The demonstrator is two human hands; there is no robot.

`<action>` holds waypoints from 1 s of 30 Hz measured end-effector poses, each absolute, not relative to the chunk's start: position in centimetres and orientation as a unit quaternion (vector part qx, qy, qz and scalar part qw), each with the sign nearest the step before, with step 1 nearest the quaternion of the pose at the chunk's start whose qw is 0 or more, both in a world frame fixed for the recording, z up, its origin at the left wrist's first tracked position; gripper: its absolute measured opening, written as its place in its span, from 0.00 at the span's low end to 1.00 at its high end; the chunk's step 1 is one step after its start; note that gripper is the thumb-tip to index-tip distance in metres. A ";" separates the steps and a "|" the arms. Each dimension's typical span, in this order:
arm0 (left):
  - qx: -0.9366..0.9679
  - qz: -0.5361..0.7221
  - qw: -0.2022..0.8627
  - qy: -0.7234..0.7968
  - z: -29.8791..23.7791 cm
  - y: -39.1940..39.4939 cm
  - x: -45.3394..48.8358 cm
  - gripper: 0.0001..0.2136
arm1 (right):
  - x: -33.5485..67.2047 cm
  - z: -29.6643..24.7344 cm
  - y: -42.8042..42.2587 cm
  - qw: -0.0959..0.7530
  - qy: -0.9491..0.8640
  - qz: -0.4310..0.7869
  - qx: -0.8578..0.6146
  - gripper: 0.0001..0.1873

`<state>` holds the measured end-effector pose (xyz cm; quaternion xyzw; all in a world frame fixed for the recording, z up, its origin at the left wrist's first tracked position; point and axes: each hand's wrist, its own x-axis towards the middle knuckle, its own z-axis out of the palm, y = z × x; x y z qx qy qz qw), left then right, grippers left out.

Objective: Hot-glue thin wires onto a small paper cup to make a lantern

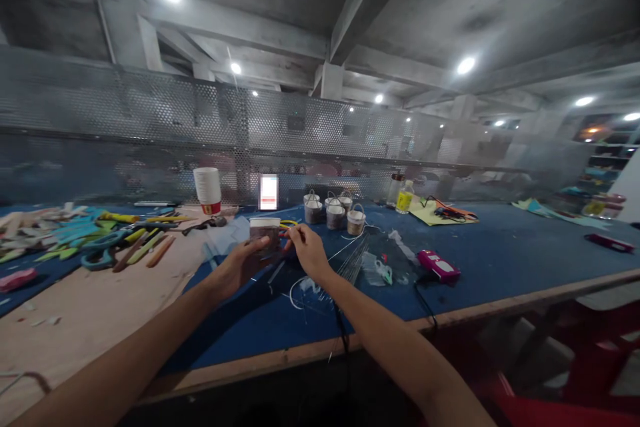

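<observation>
The left hand [239, 265] grips the upright cup [265, 225] above the counter [500, 253], just left of the right hand [309, 250], which bunches its fingers beside it, whether pinching anything I cannot tell.

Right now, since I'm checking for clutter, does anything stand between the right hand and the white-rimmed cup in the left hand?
Nothing visible does: the right hand has its fingertips close beside the white-rimmed cup in the left hand, though contact is unclear. The yellow curved thing appears behind them.
</observation>
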<state>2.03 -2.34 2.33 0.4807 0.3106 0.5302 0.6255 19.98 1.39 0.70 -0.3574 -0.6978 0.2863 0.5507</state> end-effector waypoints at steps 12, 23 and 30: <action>0.430 0.538 0.667 0.284 2.1 -1.7 1.6 0.14 | 20.0 0.8 0.2 0.429 -0.844 -0.009 -0.322 0.13; 0.379 0.570 0.639 0.351 2.4 -1.8 1.0 0.07 | 23.3 1.3 2.4 0.131 -0.791 -0.022 -0.597 0.16; 0.384 0.571 0.644 0.336 1.9 -1.1 0.5 0.09 | 24.1 0.9 2.8 0.089 -0.819 0.024 -0.566 0.24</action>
